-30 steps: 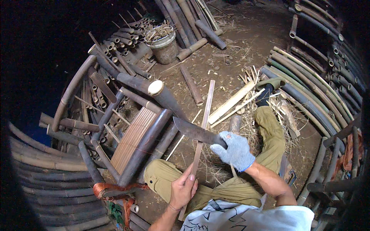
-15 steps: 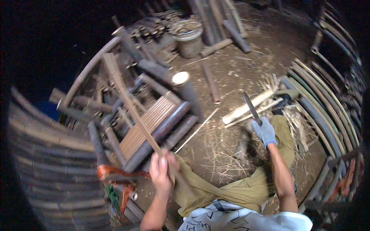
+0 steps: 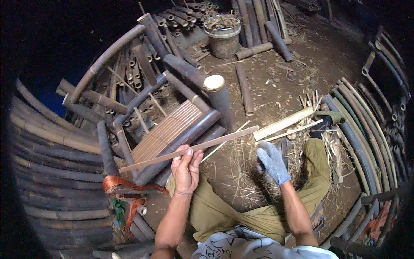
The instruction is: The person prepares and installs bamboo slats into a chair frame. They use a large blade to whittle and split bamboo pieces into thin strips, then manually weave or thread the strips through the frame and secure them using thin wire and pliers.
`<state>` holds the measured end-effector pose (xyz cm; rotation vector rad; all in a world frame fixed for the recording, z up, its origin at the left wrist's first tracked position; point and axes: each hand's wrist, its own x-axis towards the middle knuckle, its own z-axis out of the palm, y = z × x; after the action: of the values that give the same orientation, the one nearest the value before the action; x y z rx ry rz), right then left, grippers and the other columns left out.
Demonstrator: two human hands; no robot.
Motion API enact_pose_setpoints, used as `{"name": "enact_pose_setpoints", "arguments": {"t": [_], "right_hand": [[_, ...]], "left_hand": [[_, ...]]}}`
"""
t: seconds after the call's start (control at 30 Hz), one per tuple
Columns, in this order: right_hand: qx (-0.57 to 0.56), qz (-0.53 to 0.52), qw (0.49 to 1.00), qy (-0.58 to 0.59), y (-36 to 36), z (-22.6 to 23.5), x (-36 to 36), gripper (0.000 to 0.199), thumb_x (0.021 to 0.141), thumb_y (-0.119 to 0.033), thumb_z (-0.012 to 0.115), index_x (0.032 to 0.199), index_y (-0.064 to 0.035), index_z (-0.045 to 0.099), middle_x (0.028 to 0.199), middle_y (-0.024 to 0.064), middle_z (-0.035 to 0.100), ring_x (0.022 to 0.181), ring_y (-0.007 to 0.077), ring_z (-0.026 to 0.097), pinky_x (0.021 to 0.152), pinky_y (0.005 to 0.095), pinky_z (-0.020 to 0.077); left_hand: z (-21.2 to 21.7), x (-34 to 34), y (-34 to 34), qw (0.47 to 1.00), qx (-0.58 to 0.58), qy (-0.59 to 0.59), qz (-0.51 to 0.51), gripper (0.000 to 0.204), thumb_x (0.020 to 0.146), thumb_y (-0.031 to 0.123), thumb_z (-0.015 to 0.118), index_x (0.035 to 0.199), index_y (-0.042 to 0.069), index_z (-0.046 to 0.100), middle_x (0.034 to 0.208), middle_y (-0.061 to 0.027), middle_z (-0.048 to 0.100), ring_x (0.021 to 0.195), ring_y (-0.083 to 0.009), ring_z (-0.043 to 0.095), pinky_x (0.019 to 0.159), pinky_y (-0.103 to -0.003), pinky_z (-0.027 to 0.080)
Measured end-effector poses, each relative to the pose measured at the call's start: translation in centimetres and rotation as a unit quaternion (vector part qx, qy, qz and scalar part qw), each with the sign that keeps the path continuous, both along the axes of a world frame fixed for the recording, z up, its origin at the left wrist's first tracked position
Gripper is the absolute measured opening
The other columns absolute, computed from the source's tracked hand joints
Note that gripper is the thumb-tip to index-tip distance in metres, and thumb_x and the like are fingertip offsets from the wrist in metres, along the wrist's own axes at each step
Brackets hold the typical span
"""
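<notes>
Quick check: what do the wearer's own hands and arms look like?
The right hand wears a pale grey fabric glove with a bright blue cuff edge. The left hand is ungloved, with apparently a thin band at its wrist. The forearms are bare; a pale sleeve shows above the right one.

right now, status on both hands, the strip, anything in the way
Left hand holding strip mid-length. Right hand, gloved, off strip, grip unclear. Loose shavings scattered below.
</notes>
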<state>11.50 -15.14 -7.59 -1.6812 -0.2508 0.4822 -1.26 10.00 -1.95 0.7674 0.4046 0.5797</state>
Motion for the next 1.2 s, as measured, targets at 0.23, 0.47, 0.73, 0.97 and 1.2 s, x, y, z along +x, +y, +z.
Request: {"name": "enact_pose_setpoints", "arguments": {"t": [0.23, 0.47, 0.73, 0.97, 1.2], "right_hand": [[0.297, -0.063, 0.941, 0.152, 4.5, 6.2, 0.7, 0.025, 0.099, -0.024, 0.054, 0.108, -0.0016, 0.059, 0.073, 0.0075, 0.060, 0.056, 0.0151, 0.058, 0.051, 0.0298, 0.0499], [0.202, -0.079, 0.976, 0.034, 4.7, 4.4, 1.7, 0.025, 0.101, -0.026, 0.052, 0.104, -0.0038, 0.062, 0.075, 0.0056, 0.058, 0.063, 0.0134, 0.058, 0.055, 0.0298, 0.0509], [0.247, 0.051, 0.965, -0.069, 10.5, 10.0, 5.0, 0.049, 0.094, -0.022, 0.063, 0.135, 0.0006, 0.048, 0.109, 0.0137, 0.064, 0.090, 0.0207, 0.065, 0.080, 0.0331, 0.0546], [-0.119, -0.051, 0.808, -0.575, 22.1, 11.7, 13.5, 0.049, 0.093, -0.025, 0.064, 0.135, -0.0017, 0.053, 0.133, 0.0192, 0.057, 0.120, 0.0333, 0.057, 0.103, 0.0393, 0.0443], [-0.256, -0.036, 0.759, -0.598, 25.8, 9.8, 14.5, 0.037, 0.094, -0.030, 0.063, 0.120, -0.0042, 0.065, 0.115, 0.0180, 0.067, 0.108, 0.0339, 0.063, 0.095, 0.0408, 0.0477]], "left_hand": [[0.4, -0.9, -1.7, 0.996, 0.011, 0.059, -0.071, 0.023, 0.096, 0.004, 0.060, 0.118, 0.000, 0.055, 0.102, -0.0153, 0.068, 0.094, -0.0268, 0.071, 0.081, -0.035, 0.061], [8.6, -4.0, -0.9, 0.589, 0.801, 0.111, -0.021, 0.038, 0.089, 0.023, 0.067, 0.122, 0.004, 0.063, 0.113, -0.0162, 0.065, 0.113, -0.0313, 0.060, 0.101, -0.045, 0.044], [5.7, 1.8, 14.0, 0.594, 0.785, 0.166, 0.054, 0.022, 0.096, 0.022, 0.057, 0.094, 0.002, 0.065, 0.086, -0.0139, 0.060, 0.084, -0.0323, 0.059, 0.072, -0.041, 0.041], [0.5, 6.1, 22.5, 0.654, 0.726, 0.183, 0.108, 0.035, 0.100, 0.031, 0.052, 0.089, -0.001, 0.061, 0.078, -0.0167, 0.055, 0.076, -0.0359, 0.056, 0.072, -0.043, 0.045], [-1.5, 6.0, 24.5, 0.676, 0.684, 0.258, 0.096, 0.035, 0.100, 0.035, 0.051, 0.090, 0.003, 0.062, 0.085, -0.0169, 0.059, 0.083, -0.0383, 0.059, 0.075, -0.046, 0.046]]}}
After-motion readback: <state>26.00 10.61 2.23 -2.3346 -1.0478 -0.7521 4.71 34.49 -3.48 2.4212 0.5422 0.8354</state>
